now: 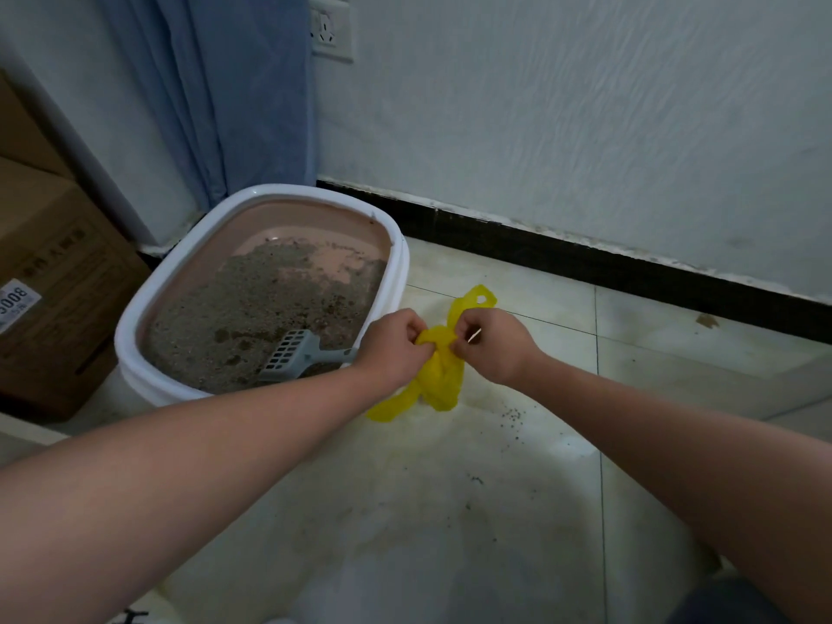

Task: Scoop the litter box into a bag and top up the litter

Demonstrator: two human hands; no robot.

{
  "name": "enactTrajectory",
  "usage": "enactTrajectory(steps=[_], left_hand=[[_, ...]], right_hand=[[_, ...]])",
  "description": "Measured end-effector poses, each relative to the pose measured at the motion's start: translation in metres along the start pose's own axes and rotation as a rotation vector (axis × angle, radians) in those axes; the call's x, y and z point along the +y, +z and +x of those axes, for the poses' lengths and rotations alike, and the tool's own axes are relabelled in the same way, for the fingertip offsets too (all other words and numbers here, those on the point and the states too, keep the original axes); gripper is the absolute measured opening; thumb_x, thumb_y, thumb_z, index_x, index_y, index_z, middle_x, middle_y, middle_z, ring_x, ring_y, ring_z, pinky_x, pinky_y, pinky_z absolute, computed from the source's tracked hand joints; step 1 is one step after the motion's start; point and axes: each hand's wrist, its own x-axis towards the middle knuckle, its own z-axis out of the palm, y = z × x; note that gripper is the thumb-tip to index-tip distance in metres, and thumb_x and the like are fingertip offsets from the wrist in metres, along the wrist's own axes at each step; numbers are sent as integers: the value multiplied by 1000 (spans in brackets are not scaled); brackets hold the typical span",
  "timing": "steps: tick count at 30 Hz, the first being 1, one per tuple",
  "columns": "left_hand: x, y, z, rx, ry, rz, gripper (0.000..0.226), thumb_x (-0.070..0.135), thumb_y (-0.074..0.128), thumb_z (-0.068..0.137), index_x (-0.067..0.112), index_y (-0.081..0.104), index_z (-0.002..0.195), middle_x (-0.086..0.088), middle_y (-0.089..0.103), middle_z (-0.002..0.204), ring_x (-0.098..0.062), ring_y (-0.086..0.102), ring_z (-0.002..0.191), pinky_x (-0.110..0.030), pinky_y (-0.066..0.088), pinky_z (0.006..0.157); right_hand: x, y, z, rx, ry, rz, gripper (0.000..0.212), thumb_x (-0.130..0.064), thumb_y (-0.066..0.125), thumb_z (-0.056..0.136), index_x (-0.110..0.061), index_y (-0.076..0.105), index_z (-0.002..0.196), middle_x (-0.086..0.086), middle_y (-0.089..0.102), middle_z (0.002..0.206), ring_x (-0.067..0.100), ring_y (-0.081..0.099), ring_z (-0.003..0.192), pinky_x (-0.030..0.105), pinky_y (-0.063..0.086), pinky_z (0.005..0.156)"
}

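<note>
Head cam view: both hands are up front pinching a crumpled yellow plastic bag [436,369] between them, left hand [395,345] on its left edge and right hand [490,342] on the right, fingers curled tight into the plastic. The bag hangs just above the tiled floor [495,511], right beside the litter box [398,263]. Grey slotted scoop [295,355] is lying in the litter [234,317], which is pretty patchy toward the back. Cardboard box [54,281] on the far left, blue curtain [225,92] behind.
</note>
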Motion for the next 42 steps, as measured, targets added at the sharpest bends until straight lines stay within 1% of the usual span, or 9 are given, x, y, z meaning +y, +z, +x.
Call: enactTrajectory(steps=[9,16,22,28,31,33,36,39,42], left_hand=[[-1,0,-1,-57,104,138,16,15,68,81,14,58,70,7,52,60,-14,51,64,-28,35,58],[-6,-2,1,-59,66,-13,30,-7,53,71,22,53,63,1,57,63,-25,59,68,-34,48,62],[3,-6,5,-113,25,-188,40,-19,44,64,19,54,56,-4,71,71,-22,68,76,-37,56,73],[18,-12,6,-76,-21,-276,38,-19,40,66,14,58,60,-4,68,66,-27,67,80,-41,54,79],[15,-14,6,-105,43,-177,30,-7,49,74,19,63,70,-1,70,77,-21,65,82,-41,55,81],[10,-14,3,-168,116,-43,7,22,59,77,27,63,80,6,68,82,-15,63,82,-40,55,76],[5,-14,-4,-231,159,167,34,62,66,70,32,63,86,9,66,81,-7,61,78,-32,53,67],[2,-12,-4,-218,191,204,36,62,69,73,28,68,84,7,66,79,-9,61,77,-32,51,67],[-4,-13,0,-240,271,254,27,39,68,84,23,70,106,2,67,103,-17,61,96,-37,50,83]], right_hand=[[21,-20,1,77,171,-80,8,-17,62,81,-16,57,75,4,62,76,24,58,74,33,47,64],[7,-15,0,-57,164,391,18,-13,55,91,-20,65,104,3,63,77,15,58,70,23,49,60],[4,-12,-3,-184,-65,-336,35,-37,64,84,-33,64,118,-3,53,97,15,53,87,27,42,72],[0,1,0,-246,-88,-150,9,-21,59,87,-18,68,86,4,66,92,22,60,87,32,48,72],[8,2,3,-191,-65,-134,11,-17,52,89,-18,60,82,2,63,83,22,56,80,28,39,65],[13,1,3,-142,-71,-113,11,-16,52,88,-21,58,80,0,61,80,21,54,76,27,36,64],[12,-1,3,-96,-74,-42,10,-16,55,85,-22,58,78,-3,61,76,18,55,73,27,38,62],[8,-1,3,-93,-81,13,9,-16,58,85,-20,62,78,-3,63,75,17,57,72,29,44,64],[7,0,3,-99,-94,-6,8,-17,57,87,-15,64,84,-3,62,75,16,54,69,28,42,62]])
